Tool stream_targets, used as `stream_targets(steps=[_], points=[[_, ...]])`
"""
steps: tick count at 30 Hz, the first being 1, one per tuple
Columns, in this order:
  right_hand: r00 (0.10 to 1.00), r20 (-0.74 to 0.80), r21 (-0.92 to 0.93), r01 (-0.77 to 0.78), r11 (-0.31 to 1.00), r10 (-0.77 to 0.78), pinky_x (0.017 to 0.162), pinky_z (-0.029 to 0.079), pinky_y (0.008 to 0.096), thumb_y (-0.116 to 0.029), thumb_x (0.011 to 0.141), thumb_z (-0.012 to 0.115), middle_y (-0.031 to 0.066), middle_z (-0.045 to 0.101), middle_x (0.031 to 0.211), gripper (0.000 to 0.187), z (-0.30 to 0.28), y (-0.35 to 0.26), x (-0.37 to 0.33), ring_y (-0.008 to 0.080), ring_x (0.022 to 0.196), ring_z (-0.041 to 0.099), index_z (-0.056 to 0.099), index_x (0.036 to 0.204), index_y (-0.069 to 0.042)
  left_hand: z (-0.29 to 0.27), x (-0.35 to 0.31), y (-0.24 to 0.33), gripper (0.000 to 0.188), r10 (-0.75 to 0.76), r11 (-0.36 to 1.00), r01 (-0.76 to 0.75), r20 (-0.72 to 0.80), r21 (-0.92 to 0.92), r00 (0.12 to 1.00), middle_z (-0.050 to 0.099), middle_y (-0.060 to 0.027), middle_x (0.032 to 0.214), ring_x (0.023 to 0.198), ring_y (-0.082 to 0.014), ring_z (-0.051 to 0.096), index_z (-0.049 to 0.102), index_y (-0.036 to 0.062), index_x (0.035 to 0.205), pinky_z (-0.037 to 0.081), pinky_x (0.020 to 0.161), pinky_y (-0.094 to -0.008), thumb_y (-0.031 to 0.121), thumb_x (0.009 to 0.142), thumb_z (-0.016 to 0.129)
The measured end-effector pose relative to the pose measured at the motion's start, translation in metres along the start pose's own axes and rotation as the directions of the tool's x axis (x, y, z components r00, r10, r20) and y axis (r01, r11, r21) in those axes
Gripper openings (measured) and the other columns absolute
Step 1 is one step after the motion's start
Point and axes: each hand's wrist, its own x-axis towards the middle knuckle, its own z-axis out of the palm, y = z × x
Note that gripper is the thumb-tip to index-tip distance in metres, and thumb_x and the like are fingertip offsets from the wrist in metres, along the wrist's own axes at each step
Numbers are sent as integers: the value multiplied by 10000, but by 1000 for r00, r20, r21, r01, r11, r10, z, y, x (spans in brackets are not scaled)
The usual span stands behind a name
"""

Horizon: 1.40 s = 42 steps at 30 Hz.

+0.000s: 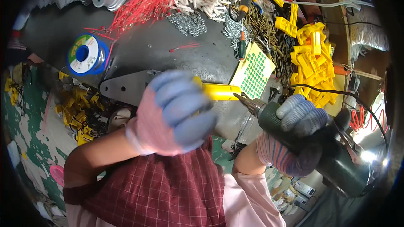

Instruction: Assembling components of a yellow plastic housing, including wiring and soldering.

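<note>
My left hand [170,115], in a pink and blue-grey glove, is closed around a yellow plastic part [221,92]; motion blurs its fingers. The part's long end sticks out to the right. In a striped glove, my right hand [301,120] grips a dark green electric screwdriver [269,115] tilted toward the upper left. Its bit is at the right end of the yellow part; whether a screw sits there is too small to tell. A grey metal plate with holes [123,88] reaches out from behind my left hand, its right portion hidden.
A blue-rimmed solder spool [101,61] stands left on the dark table [139,46]. Red wired parts [145,8], white pieces [202,0] and screws [261,25] lie along the back. A green-dotted sticker sheet [254,71] and heaped yellow parts [313,67] are right. A black cord [336,91] crosses there.
</note>
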Motion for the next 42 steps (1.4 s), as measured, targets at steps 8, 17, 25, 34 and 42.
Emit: stream_targets(steps=[8,17,25,34,42], points=[[989,-138,-369,3,929,-59,659,493,418,-284,866,575,112,576,743,316,42,41,35,250,673,585,510,976,5,-7,-50,0,390,-74,992,37,321,120,944,623,-81,1122,1084,-312,617,621,137,1033,473,989,-511,342,722,735],[992,129,-72,7,997,2,562,490,421,-300,890,627,98,562,670,343,3,101,59,249,554,556,500,1022,-10,-3,-56,1,241,-90,991,60,259,122,962,636,-71,1194,1127,-242,620,601,131,1015,496,997,-443,212,792,647],[986,169,96,-14,995,-2,569,479,422,-404,943,563,135,570,689,418,18,104,36,275,572,546,564,926,14,0,-60,1,243,-36,991,9,202,133,979,629,-98,1138,1088,-280,625,599,104,975,537,944,-455,225,772,654],[971,4,-365,223,904,-238,583,437,350,-355,813,674,70,498,624,415,49,14,18,216,578,510,404,890,-49,9,-34,-21,614,-18,960,-55,257,275,966,559,-103,1225,1206,-328,546,584,73,1158,466,1012,-468,333,636,777],[977,13,-270,210,940,-215,577,515,381,-246,837,702,67,562,697,735,32,26,-12,228,597,588,335,1434,-25,-23,-2,-43,623,-41,988,-43,525,146,850,519,-127,1342,1331,-413,419,596,257,1214,273,1135,-607,193,633,813]])
